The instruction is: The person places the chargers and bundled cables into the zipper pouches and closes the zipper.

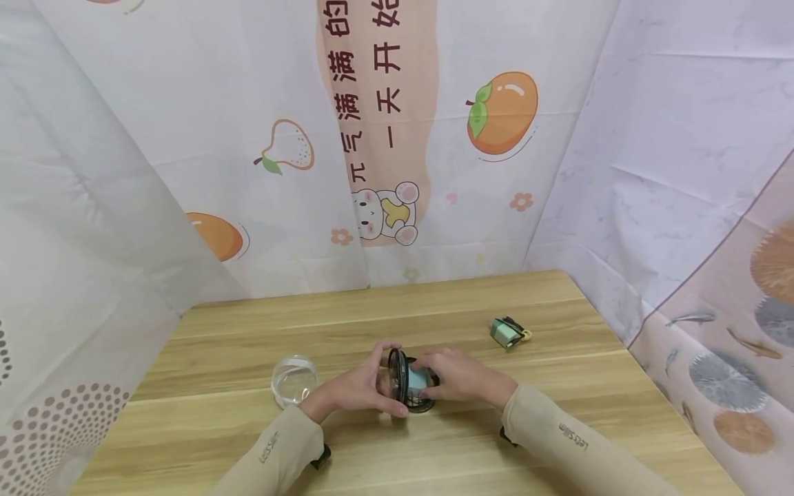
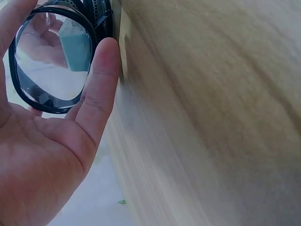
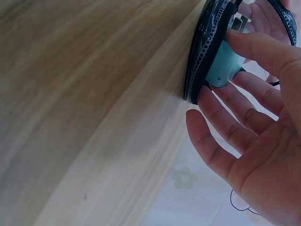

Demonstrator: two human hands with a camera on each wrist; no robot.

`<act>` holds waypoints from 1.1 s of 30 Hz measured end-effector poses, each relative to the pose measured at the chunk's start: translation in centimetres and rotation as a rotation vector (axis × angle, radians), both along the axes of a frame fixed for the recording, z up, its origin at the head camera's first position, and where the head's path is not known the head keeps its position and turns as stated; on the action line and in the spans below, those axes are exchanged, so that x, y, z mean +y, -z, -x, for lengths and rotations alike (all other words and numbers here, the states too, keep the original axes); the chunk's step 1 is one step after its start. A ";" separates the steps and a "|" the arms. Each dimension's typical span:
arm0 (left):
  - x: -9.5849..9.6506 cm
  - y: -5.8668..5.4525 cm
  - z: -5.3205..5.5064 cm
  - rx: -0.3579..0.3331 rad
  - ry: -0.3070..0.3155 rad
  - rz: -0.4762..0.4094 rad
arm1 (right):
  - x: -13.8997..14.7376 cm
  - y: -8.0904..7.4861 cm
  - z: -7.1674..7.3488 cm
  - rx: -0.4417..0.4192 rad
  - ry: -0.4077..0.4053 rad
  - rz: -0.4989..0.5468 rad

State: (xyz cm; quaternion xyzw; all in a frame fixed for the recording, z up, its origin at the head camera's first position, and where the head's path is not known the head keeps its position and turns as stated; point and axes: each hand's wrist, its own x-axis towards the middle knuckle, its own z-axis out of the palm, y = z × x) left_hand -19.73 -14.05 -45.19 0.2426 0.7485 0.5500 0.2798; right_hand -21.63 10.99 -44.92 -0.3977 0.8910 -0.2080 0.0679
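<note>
A small clear zip pouch (image 1: 402, 379) with black trim stands open on the table, in the middle of the head view. My left hand (image 1: 356, 390) grips its clear side, thumb and fingers spread around the black rim. In my right hand (image 1: 457, 376) is a teal plug charger (image 3: 225, 65), pinched between thumb and fingers at the pouch's mouth. Metal prongs on the charger show in the right wrist view. Through the clear panel (image 2: 49, 80) the teal block is visible in the left wrist view. How deep the charger sits in the pouch I cannot tell.
On the left of the wooden table (image 1: 248, 331) lies a round clear object (image 1: 294, 381) with a whitish band. A light green block (image 1: 507, 333) with a black and yellowish cord lies at the back right. Printed cloth (image 1: 434, 227) hangs behind the table.
</note>
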 end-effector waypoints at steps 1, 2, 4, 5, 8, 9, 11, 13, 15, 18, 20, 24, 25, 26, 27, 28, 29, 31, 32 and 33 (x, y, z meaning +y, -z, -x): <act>0.0 0.0 0.0 0.000 0.001 0.000 | 0.0 0.1 0.0 0.000 -0.001 0.000; 0.0 0.0 0.1 0.000 0.003 0.000 | 0.0 0.1 0.1 0.000 -0.001 0.000; -0.1 0.0 0.1 0.005 0.005 0.007 | 0.0 0.1 0.1 -0.003 -0.001 0.000; -0.1 0.0 0.1 0.009 0.005 0.013 | 0.0 0.1 0.1 -0.006 -0.001 0.001; -0.2 0.1 0.1 0.028 0.001 0.035 | 0.1 0.0 0.0 -0.010 -0.007 0.005; -0.2 0.1 0.0 0.035 -0.002 0.042 | 0.1 -0.1 0.0 -0.006 -0.013 0.007; -0.2 0.2 0.0 0.037 -0.003 0.043 | 0.2 -0.2 0.0 0.004 -0.025 0.010; -0.2 0.3 0.0 0.032 -0.006 0.042 | 0.4 -0.2 0.0 0.021 -0.039 0.010; -0.2 0.2 -0.1 0.027 -0.011 0.044 | 0.6 -0.2 0.0 0.041 -0.049 0.016; -0.2 0.1 -0.2 0.001 -0.030 0.057 | 1.1 -0.3 0.1 0.056 -0.052 0.029; -0.2 -0.2 -0.2 -0.001 -0.056 0.091 | 1.4 -0.5 0.0 0.067 -0.049 0.041; 0.0 -0.6 -0.3 -0.006 -0.118 0.133 | 2.0 -0.8 0.0 0.058 -0.021 0.065; 0.0 -0.6 -0.4 -0.002 -0.135 0.143 | 2.1 -0.8 -0.1 0.046 -0.010 0.076; 0.1 -0.7 -0.4 -0.007 -0.150 0.143 | 2.2 -0.8 -0.1 0.031 0.005 0.086; 0.1 -0.7 -0.4 -0.018 -0.163 0.136 | 2.3 -0.8 -0.2 0.011 0.026 0.093; 0.2 -0.7 -0.4 -0.028 -0.175 0.132 | 2.4 -0.8 -0.3 -0.014 0.050 0.104; 0.2 -0.7 -0.4 -0.029 -0.182 0.137 | 2.4 -0.8 -0.4 -0.032 0.083 0.105; 0.4 -0.7 -0.5 -0.041 -0.185 0.139 | 2.4 -0.9 -0.7 -0.074 0.149 0.103; 0.4 -0.7 -0.5 -0.047 -0.183 0.140 | 2.4 -1.0 -0.8 -0.099 0.177 0.095; 0.5 -0.7 -0.5 -0.047 -0.178 0.143 | 2.4 -1.1 -0.9 -0.128 0.202 0.088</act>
